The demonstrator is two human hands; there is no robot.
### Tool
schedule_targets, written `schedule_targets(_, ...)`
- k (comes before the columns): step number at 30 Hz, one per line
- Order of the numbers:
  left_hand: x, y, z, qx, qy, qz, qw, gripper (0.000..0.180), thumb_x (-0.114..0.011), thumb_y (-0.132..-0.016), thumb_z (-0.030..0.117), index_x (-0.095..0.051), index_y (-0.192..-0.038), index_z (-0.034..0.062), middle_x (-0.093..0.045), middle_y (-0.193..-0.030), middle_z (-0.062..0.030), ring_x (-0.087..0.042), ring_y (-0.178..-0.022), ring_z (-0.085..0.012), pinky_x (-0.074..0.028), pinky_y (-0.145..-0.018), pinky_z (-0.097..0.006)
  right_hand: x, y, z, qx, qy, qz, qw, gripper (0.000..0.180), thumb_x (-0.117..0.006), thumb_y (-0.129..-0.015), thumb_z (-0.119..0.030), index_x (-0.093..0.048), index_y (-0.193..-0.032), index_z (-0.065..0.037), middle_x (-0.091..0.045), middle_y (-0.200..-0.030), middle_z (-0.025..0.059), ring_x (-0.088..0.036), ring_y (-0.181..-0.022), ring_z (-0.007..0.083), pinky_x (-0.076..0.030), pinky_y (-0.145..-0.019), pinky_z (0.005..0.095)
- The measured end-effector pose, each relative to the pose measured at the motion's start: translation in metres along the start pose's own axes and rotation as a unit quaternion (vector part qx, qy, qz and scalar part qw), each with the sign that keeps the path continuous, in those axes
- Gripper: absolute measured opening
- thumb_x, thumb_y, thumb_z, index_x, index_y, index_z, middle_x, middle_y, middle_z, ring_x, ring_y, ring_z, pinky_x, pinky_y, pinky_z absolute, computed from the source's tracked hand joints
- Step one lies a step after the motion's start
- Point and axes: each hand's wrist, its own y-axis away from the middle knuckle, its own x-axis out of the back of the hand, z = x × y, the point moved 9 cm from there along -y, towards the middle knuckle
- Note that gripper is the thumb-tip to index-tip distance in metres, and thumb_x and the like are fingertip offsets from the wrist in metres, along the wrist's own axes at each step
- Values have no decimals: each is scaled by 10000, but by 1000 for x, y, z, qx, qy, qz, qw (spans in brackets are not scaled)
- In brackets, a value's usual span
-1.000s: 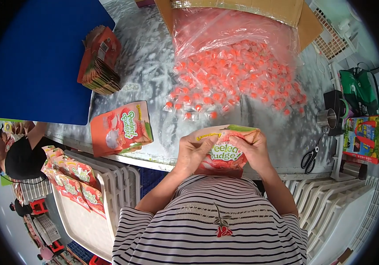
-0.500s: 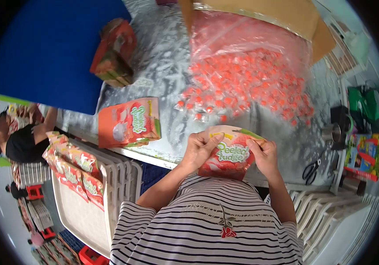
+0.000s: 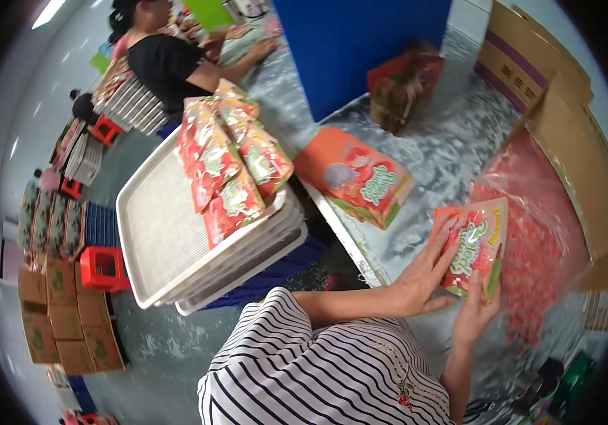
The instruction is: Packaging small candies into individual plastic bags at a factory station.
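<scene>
My right hand (image 3: pixel 477 308) grips the lower edge of a red and pink candy pouch (image 3: pixel 475 237), held up over the table. My left hand (image 3: pixel 424 278) lies against the pouch's left side, its fingers stretched out flat and the thumb apart. Just beyond the pouch, red wrapped candies (image 3: pixel 531 283) spread from a clear plastic bag (image 3: pixel 524 166) in an open cardboard box (image 3: pixel 580 170). To the left on the table lies a stack of similar flat pouches (image 3: pixel 357 173). Whether the held pouch has anything inside, I cannot tell.
Several filled pouches (image 3: pixel 237 166) lie on the top tray (image 3: pixel 155 234) of a white stack at left. A blue panel (image 3: pixel 361 49) stands at the back beside a blurred bundle of pouches (image 3: pixel 403 88). A co-worker (image 3: pixel 166 67) in black is farther left; a red stool (image 3: pixel 104 268) stands on the floor.
My view has swung left, bringing the trays and co-worker further in. My left hand has gone from pinching the pouch's top edge to lying flat on its side; my right now grips its lower edge.
</scene>
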Motion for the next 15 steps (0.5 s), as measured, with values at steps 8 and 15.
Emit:
schedule_targets(8,187,26,-5,-14,-266,246,932,761,-582,-751,-43,-288,-1453,-34,-309,-1479,-284,-349,-1350,-441,-351,-1091,-448,-149,49,-55,125,40,-397,909,266,-522,-926,-29,-544,-1176,60,-625,-1084,115,-605,-926,123,-500,-767,244)
schedule_targets(15,353,119,-47,202,-544,314,752,856,-657,-713,-8,-283,-1481,51,-283,-1506,-216,-310,-1369,-403,-313,-1106,-454,-138,50,13,-39,47,-411,909,189,-522,-947,-27,-589,-1099,63,-659,-1022,121,-653,-883,157,-535,-795,278)
